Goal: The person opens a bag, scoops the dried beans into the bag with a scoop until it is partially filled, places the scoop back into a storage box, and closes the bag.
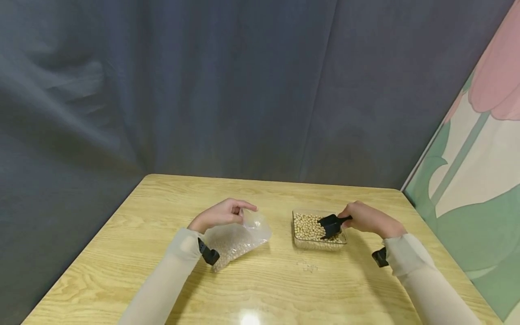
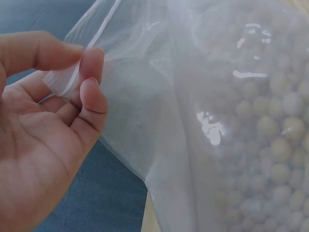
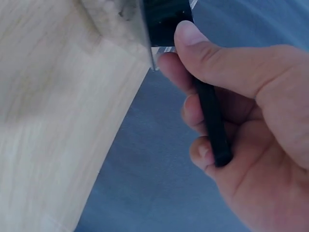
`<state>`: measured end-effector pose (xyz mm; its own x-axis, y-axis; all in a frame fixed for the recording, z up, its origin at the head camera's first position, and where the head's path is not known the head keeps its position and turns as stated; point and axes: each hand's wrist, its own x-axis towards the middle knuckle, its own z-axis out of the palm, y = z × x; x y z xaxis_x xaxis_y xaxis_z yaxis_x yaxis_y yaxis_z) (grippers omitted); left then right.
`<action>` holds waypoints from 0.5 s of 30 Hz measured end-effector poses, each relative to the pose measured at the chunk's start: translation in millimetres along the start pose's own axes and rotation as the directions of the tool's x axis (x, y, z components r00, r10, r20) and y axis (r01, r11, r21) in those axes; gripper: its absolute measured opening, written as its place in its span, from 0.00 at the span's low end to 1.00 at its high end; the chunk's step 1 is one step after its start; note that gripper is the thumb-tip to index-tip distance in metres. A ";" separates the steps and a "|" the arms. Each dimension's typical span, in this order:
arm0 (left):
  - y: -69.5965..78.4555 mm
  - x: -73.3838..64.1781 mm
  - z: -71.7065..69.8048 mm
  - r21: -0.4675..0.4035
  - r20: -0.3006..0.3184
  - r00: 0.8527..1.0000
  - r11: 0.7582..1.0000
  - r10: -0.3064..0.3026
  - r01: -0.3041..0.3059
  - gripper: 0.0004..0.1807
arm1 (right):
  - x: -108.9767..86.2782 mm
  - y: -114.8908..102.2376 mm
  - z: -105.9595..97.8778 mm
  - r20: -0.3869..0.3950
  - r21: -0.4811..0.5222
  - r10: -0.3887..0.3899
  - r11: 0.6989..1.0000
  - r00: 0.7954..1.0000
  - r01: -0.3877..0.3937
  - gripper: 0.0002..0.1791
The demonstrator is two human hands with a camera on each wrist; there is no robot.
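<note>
My left hand (image 1: 221, 214) pinches the top edge of a clear zip bag (image 1: 239, 239), its zip strip showing between thumb and fingers in the left wrist view. Round pale-yellow beans (image 2: 280, 150) fill the lower part of the bag, which leans on the table. My right hand (image 1: 371, 218) grips the handle of a small black scoop (image 1: 332, 225). The scoop's blade is tilted down into a clear rectangular container (image 1: 318, 245) of the same beans (image 1: 308, 227). In the right wrist view, fingers wrap the scoop's handle (image 3: 211, 121), while most of the blade is cut off.
The wooden table (image 1: 260, 289) bears the bag on the left and the container on the right. Small clear marks or bits (image 1: 307, 266) lie in front of the container. A dark curtain (image 1: 243, 90) hangs behind the table, and a flower-patterned panel (image 1: 479, 180) stands at right.
</note>
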<state>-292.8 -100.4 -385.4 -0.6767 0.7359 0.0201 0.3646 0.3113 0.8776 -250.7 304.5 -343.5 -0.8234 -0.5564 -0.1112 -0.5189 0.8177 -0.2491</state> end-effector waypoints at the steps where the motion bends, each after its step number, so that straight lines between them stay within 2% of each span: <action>1: 0.4 0.2 -0.8 0.003 0.001 1.000 1.000 0.003 -0.003 0.27 | 0.0 0.6 0.2 -0.009 0.002 -0.006 1.000 1.000 0.006 0.16; 10: -2.1 0.1 -1.0 -0.001 0.002 1.000 1.000 -0.004 0.004 0.27 | -2.5 11.4 9.2 -0.109 0.004 -0.100 0.995 0.989 0.101 0.15; 15: -3.1 0.6 -0.8 0.010 -0.003 1.000 1.000 0.001 -0.001 0.27 | -2.0 12.4 9.5 -0.122 -0.005 -0.108 0.994 0.987 0.108 0.15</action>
<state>-294.8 -101.5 -387.7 -0.6785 0.7343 0.0224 0.3714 0.3165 0.8729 -253.3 314.4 -355.6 -0.7846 -0.6190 0.0350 -0.6060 0.7537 -0.2546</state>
